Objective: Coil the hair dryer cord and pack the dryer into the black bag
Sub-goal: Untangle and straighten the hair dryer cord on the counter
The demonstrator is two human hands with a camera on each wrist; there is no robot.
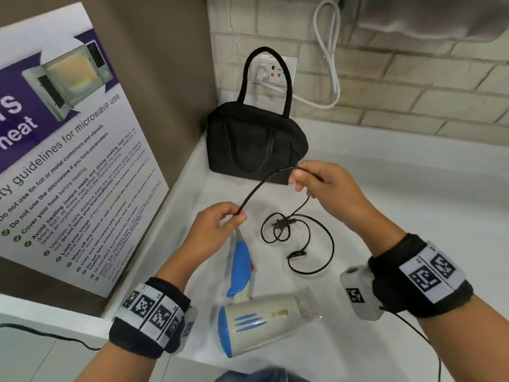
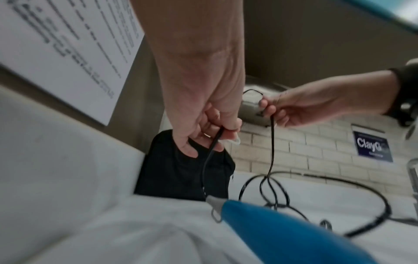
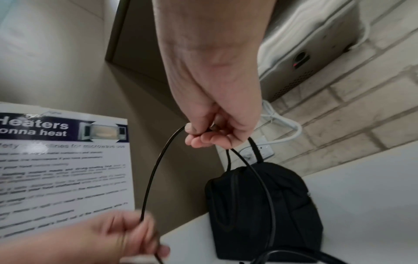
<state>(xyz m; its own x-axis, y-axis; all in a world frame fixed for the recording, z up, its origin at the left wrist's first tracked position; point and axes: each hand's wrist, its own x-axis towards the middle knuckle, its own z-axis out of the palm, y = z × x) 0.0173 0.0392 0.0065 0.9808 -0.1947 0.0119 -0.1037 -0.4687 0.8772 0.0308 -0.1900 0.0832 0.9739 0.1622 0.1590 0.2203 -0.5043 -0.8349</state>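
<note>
Head view shows my left hand pinching the cord between thumb and fingertips, just above the dryer handle. My right hand pinches the same cord further along, up in front of the bag. Between my two hands the cord rises in an arch. From my right hand it drops to the counter, where the rest lies in loose loops, with the plug lying among them.

The dryer lies on its side on the counter near me, its blue handle pointing towards the bag and its nozzle towards my right. The bag stands upright in the corner against the wall, one strap standing up; I cannot tell whether it is open.

Left wrist view confirms my thumb and curled fingers closed round the cord right above the grey collar of the handle. Right wrist view shows my thumb and forefinger nipping the cord, the other fingers curled under.

A poster about microwave use leans on the left wall, and a white cable runs from the socket behind the bag.
</note>
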